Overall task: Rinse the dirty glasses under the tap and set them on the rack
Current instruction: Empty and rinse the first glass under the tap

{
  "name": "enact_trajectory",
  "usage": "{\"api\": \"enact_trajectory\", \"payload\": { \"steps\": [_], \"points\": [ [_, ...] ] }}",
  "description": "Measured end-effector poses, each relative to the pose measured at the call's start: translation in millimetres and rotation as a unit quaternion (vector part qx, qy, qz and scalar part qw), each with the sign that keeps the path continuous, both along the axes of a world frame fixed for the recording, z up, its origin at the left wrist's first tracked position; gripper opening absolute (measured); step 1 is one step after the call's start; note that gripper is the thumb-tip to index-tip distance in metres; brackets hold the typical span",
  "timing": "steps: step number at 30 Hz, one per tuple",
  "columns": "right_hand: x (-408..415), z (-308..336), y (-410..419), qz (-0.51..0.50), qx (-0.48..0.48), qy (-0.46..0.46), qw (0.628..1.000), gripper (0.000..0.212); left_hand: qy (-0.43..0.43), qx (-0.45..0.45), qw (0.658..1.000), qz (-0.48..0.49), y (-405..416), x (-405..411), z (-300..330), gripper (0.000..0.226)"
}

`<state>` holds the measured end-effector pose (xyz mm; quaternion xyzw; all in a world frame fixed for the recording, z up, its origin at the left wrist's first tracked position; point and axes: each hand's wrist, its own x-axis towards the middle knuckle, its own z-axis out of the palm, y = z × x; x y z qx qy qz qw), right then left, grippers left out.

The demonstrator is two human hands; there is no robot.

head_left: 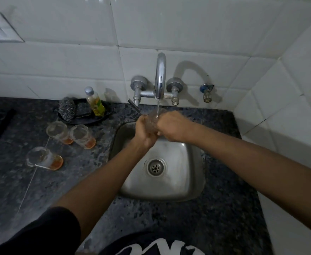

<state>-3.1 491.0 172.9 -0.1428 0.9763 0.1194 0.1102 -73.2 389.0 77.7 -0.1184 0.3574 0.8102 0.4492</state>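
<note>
One glass [152, 122] is held under the running tap [160, 78] at centre frame, gripped between the left hand [145, 131] and right hand [171, 127]. Three dirty glasses [59, 132] remain unrinsed on the counter [40, 181] at left. No rack is seen.

The counter [40, 181] was dark speckled grey, the wall tiles [187, 24] white, the sink [176, 181] dull silver; three glasses [81, 134] held orange dregs beside a yellow-green bottle [95, 103].
</note>
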Motion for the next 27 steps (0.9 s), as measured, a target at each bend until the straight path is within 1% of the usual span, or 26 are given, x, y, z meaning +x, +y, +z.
{"api": "enact_trajectory", "payload": {
  "steps": [2, 3, 4, 5, 6, 8, 9, 10, 11, 12, 13, 14, 15, 16, 17, 19, 20, 21, 22, 23, 24, 25, 26, 27],
  "points": [
    [1, 8, 12, 0.1, -0.006, 0.031, 0.994, 0.002, -0.002, -0.029, 0.998, -0.06, -7, -6, 4, 0.055],
    [0, 8, 17, 0.145, 0.013, 0.048, 0.988, 0.008, 0.001, -0.049, 0.994, -0.093, -9, -11, 5, 0.05],
    [-2, 7, 18, 0.166, 0.037, 0.063, 0.983, 0.012, 0.009, -0.059, 0.992, -0.109, -10, -15, 6, 0.048],
    [-1, 6, 13, 0.127, 0.066, 0.062, 0.988, 0.01, 0.02, -0.066, 0.992, -0.105, -8, -17, 5, 0.047],
    [-1, 1, 7, 0.089, 0.059, 0.068, 0.992, 0.006, 0.027, -0.056, 0.995, -0.084, -5, -18, 3, 0.045],
    [0, -7, -10, -0.019, 0.029, 0.024, 0.999, 0.026, 0.012, -0.027, 0.999, -0.033, -2, -14, -6, 0.046],
    [0, -6, -14, -0.053, 0.017, 0.007, 0.998, 0.03, -0.008, -0.022, 1.0, -0.015, -1, -11, -10, 0.052],
    [-1, -4, -12, -0.041, 0.015, -0.005, 0.999, 0.027, -0.024, -0.011, 1.0, -0.01, -2, -9, -14, 0.058],
    [0, -1, -10, -0.007, 0.024, -0.015, 1.0, 0.019, -0.027, -0.017, 0.999, -0.022, -5, -9, -17, 0.059],
    [-1, 0, -4, 0.049, 0.034, -0.008, 0.998, 0.01, -0.025, -0.019, 0.999, -0.044, -7, -10, -15, 0.057],
    [0, -1, 2, 0.109, 0.047, 0.028, 0.993, 0.004, -0.016, -0.036, 0.997, -0.07, -10, -12, -13, 0.054],
    [0, -1, 5, 0.153, 0.052, 0.053, 0.985, 0.014, -0.007, -0.035, 0.995, -0.09, -11, -13, -7, 0.052],
    [1, -2, 7, 0.155, 0.055, 0.08, 0.983, 0.021, 0.005, -0.034, 0.995, -0.095, -10, -15, -2, 0.052],
    [2, 0, 4, 0.124, 0.037, 0.09, 0.987, 0.021, 0.008, -0.025, 0.996, -0.082, -8, -16, 1, 0.052],
    [2, 0, -2, 0.072, 0.014, 0.075, 0.994, 0.017, 0.007, -0.027, 0.998, -0.057, -5, -16, -1, 0.051],
    [1, 0, -17, -0.06, -0.008, 0.021, 0.998, 0.032, -0.017, -0.016, 1.0, -0.015, -2, -11, -6, 0.051],
    [1, -2, -16, -0.08, -0.01, 0.012, 0.997, 0.034, -0.026, -0.004, 1.0, -0.013, -2, -8, -11, 0.053],
    [1, -1, -13, -0.058, -0.007, 0.006, 0.998, 0.028, -0.026, -0.011, 0.999, -0.025, -2, -7, -17, 0.056],
    [2, 2, -7, -0.017, 0.01, -0.01, 1.0, 0.018, -0.023, -0.013, 0.998, -0.049, -4, -7, -18, 0.056],
    [2, 1, -1, 0.037, 0.025, 0.002, 0.999, 0.007, -0.006, -0.04, 0.996, -0.077, -6, -9, -17, 0.051],
    [1, -1, 4, 0.083, 0.057, 0.015, 0.995, 0.006, 0.008, -0.053, 0.994, -0.1, -7, -11, -14, 0.047],
    [2, -3, 7, 0.103, 0.079, 0.029, 0.991, 0.01, 0.019, -0.064, 0.991, -0.112, -7, -13, -12, 0.045],
    [4, -4, 7, 0.085, 0.086, 0.037, 0.992, 0.008, 0.021, -0.056, 0.992, -0.107, -6, -15, -9, 0.045],
    [5, -5, 3, 0.049, 0.067, 0.028, 0.996, 0.004, 0.022, -0.054, 0.995, -0.086, -4, -15, -8, 0.045]
  ]
}}
